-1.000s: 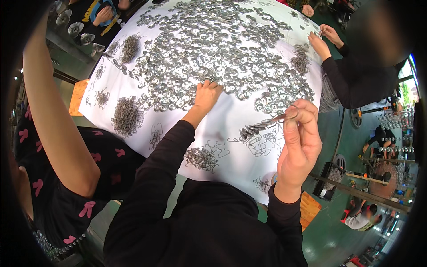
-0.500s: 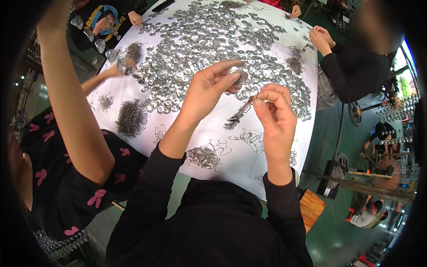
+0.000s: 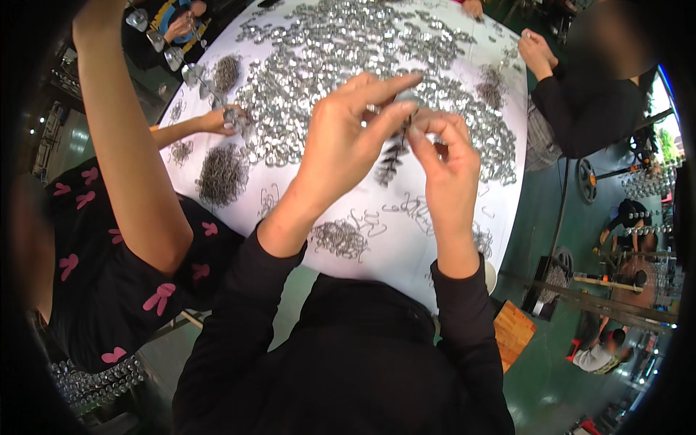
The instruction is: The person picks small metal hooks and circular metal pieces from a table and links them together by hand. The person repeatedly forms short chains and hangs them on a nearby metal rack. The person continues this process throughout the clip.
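Observation:
Over the white table [image 3: 290, 190], my left hand [image 3: 337, 138] pinches a small round metal disc, now mostly covered by its fingers and blurred. Its index finger points out to the right, the thumb below. My right hand [image 3: 446, 156] is closed beside it, fingertips almost meeting the left thumb. From the right fingertips hangs a short string of metal discs [image 3: 388, 167], stacked close together; how it is gripped is hidden. Beyond both hands spreads a wide heap of shiny discs [image 3: 290, 87]. Nearer me lie a pile of wire hooks [image 3: 339, 239] and scattered hooks [image 3: 417, 208].
A larger hook pile [image 3: 223, 175] lies to the left. A co-worker's raised arm [image 3: 138, 167] and a hanging disc chain [image 3: 194, 74] fill the left side. Another person [image 3: 594, 109] sits at the right edge. A wooden stool [image 3: 515, 335] stands lower right.
My left hand has moved right and slightly up, bringing its disc to the right fingertips. The string of discs hangs more upright. The co-worker's lower hand at left has shifted to the heap's edge.

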`<state>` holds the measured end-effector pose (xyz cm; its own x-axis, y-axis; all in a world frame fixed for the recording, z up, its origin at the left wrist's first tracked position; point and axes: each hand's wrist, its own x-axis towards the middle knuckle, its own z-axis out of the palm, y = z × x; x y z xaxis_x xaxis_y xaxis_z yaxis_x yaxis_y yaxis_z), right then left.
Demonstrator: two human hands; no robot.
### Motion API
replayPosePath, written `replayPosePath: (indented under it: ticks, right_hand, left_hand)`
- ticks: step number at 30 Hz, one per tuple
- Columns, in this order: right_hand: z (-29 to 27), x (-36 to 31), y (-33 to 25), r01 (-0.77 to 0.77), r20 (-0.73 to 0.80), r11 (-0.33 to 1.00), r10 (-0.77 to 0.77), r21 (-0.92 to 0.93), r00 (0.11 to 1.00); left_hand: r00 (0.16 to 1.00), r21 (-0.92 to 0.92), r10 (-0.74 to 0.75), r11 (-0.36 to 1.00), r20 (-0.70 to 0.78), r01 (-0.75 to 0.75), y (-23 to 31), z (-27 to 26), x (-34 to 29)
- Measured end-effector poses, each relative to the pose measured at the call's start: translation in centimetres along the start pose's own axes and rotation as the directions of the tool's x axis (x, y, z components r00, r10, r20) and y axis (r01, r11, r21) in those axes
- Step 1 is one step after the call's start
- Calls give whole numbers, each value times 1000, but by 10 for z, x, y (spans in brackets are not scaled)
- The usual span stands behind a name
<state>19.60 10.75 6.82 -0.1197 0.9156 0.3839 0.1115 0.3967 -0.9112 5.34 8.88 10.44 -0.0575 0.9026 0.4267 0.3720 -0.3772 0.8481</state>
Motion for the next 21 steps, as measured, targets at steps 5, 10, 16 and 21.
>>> replayPosePath:
  ticks: [5, 10, 16, 21]
  right_hand:
    - [0, -5, 6, -25, -21, 996, 27, 91, 999]
    - [-11, -39, 95, -199, 7, 977, 200, -71, 980]
    - [-8, -123, 169, -166, 226, 805, 348, -569, 910]
    - [5, -161, 184, 199, 359, 624, 140, -756, 923]
  left_hand:
    - [986, -62, 102, 992, -132, -111, 1, 2, -3]
    - [961, -156, 132, 973, -242, -172, 15, -2, -12]
    - [876, -32, 299, 941, -379, -336, 22, -8, -32]
    - [794, 264, 502, 863, -343, -431, 39, -32, -50]
